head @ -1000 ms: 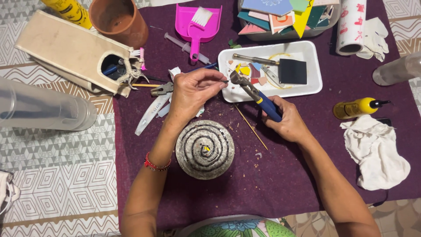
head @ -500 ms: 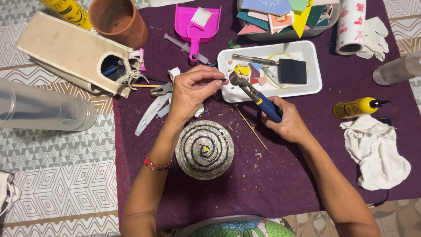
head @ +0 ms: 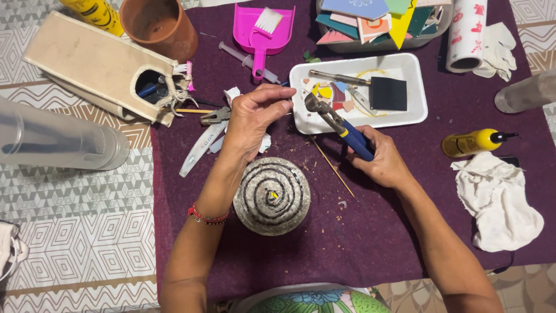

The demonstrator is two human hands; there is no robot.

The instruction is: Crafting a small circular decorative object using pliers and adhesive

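My right hand (head: 379, 162) grips the blue handles of a pair of tile nippers (head: 339, 124), whose metal jaws reach to the left edge of a white tray (head: 414, 87). My left hand (head: 252, 119) is pinched shut on a tiny piece right beside the jaws; the piece itself is too small to make out. The tray holds coloured tile chips, a metal tool and a black sponge. Below my hands sits a grey dome with a dark spiral (head: 271, 196).
A purple cloth (head: 347, 243) covers the table. Around it lie a wooden birdhouse (head: 95, 66), terracotta pot (head: 159, 26), pink dustpan with brush (head: 263, 29), tub of coloured tiles (head: 382, 20), yellow glue bottle (head: 475, 142), white rag (head: 498, 200), clear cylinder (head: 55, 142), thin wooden stick (head: 333, 167).
Almost nothing has moved. My left hand's fingertips have shifted slightly at the nipper jaws; my right hand keeps the nippers in the same place.
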